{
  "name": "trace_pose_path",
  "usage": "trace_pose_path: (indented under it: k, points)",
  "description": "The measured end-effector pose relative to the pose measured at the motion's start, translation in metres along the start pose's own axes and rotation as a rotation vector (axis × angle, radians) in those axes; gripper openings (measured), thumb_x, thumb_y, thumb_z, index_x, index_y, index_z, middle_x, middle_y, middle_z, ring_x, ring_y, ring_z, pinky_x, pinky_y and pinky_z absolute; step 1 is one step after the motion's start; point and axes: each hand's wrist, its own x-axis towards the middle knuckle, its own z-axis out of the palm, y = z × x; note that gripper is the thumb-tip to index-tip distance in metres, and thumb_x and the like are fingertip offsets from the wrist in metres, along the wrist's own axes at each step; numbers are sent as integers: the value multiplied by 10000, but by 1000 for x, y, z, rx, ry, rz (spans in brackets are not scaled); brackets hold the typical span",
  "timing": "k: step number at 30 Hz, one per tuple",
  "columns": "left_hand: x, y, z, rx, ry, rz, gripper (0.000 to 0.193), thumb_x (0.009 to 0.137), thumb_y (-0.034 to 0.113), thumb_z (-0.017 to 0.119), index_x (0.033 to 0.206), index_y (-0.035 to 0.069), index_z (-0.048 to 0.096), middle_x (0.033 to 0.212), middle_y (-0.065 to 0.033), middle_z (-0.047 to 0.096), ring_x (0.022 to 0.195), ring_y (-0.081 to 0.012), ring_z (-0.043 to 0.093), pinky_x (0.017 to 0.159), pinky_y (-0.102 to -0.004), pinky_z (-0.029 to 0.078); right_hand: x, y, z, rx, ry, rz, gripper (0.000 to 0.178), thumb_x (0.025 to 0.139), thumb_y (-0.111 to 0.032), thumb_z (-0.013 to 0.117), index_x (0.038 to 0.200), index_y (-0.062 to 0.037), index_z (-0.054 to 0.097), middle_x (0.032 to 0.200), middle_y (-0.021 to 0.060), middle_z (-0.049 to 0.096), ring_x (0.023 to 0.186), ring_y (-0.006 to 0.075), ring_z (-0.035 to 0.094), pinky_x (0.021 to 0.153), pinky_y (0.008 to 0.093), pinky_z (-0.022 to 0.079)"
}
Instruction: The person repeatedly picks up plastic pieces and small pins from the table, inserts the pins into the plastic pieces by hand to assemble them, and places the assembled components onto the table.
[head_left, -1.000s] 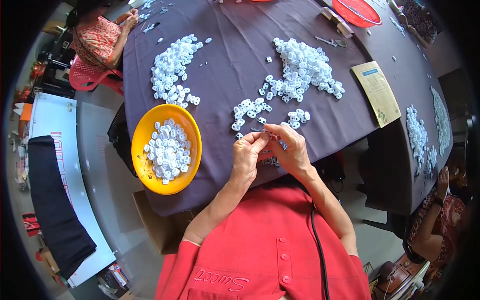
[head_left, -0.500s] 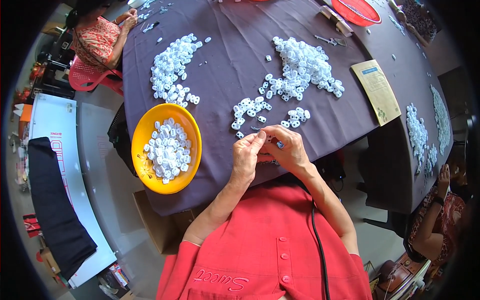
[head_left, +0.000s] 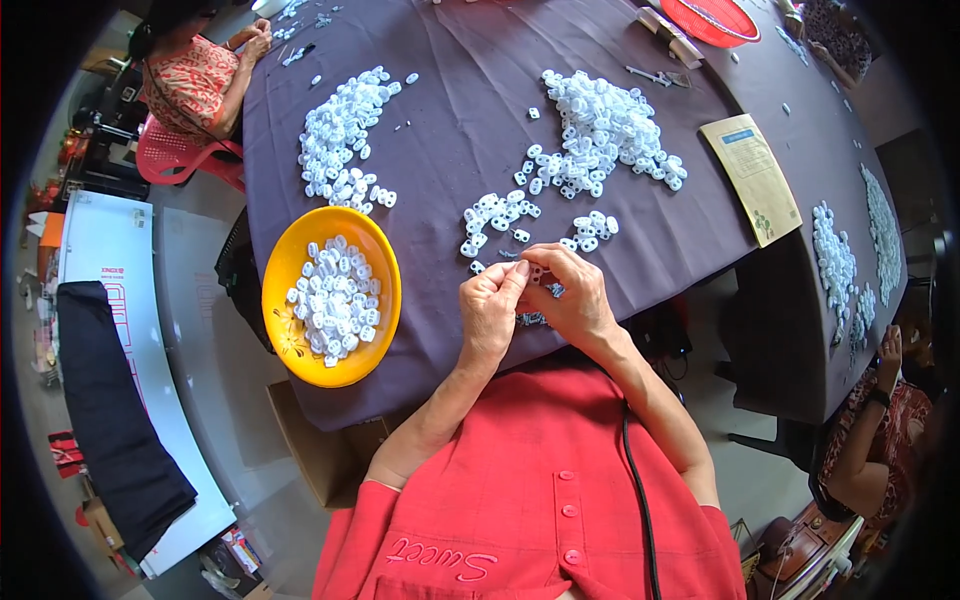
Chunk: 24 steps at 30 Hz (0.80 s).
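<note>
My left hand (head_left: 487, 308) and my right hand (head_left: 577, 303) meet over the near table edge, thumbs and fingertips pinched together. Between them is a small white two-holed plastic piece (head_left: 537, 275), mostly covered by the fingers. Small blue-grey bits (head_left: 556, 290) show against my right hand's curled fingers; more blue-grey pieces (head_left: 532, 319) lie just below the hands. Beyond the fingertips lies a loose cluster of white pieces (head_left: 492, 215), with a smaller cluster (head_left: 590, 231) to its right. A yellow bowl (head_left: 385, 255) holding many similar white pieces stands left of my hands.
Two larger heaps of white pieces, left (head_left: 340, 130) and right (head_left: 605, 125), lie on the dark tablecloth (head_left: 450, 120). A tan envelope (head_left: 750, 180) rests at the right, a red basket (head_left: 712, 22) beyond. Other people sit around. An open cardboard box (head_left: 320, 450) is below the bowl.
My right fingers have shifted slightly, uncovering more of the blue-grey pieces below. Both hands stay pinched together. The view has moved slightly.
</note>
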Motion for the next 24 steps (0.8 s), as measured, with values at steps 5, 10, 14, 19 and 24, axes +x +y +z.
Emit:
trace_pose_path:
  k: [5,10,14,19,24]
  points:
    - [1,2,0,111,-13,60,189,876,125,550,830,-35,641,730,-21,623,634,-61,573,581,-200,496,1,1,-5,-33,-51,-3,216,692,5,646,900,14,591,886,102,618,727,199,631,631,277,517]
    - [0,3,-2,82,-13,41,176,870,116,557,842,-33,647,719,-21,622,626,-60,571,578,-200,498,4,-2,-9,-20,-71,-21,213,700,-15,645,905,16,596,885,111,627,719,217,639,621,284,518]
    - [-1,4,-1,-13,-17,40,171,867,110,560,851,-36,649,725,-32,624,615,-68,575,574,-204,503,7,-2,-10,-79,-71,-100,199,710,-18,631,904,10,599,873,116,626,711,235,640,611,291,519]
    - [-3,6,-2,-86,-36,-15,179,872,124,551,853,-35,632,744,-68,629,637,-120,611,598,-259,540,6,2,-12,-73,-100,-106,189,717,-17,624,902,3,598,866,113,625,713,243,638,602,295,519]
    - [-3,6,-4,-301,-75,-218,193,885,148,530,876,-24,618,759,-75,627,664,-143,632,581,-302,566,5,1,-12,-58,-135,-87,192,722,-18,623,911,-2,595,873,112,622,715,243,635,598,297,517]
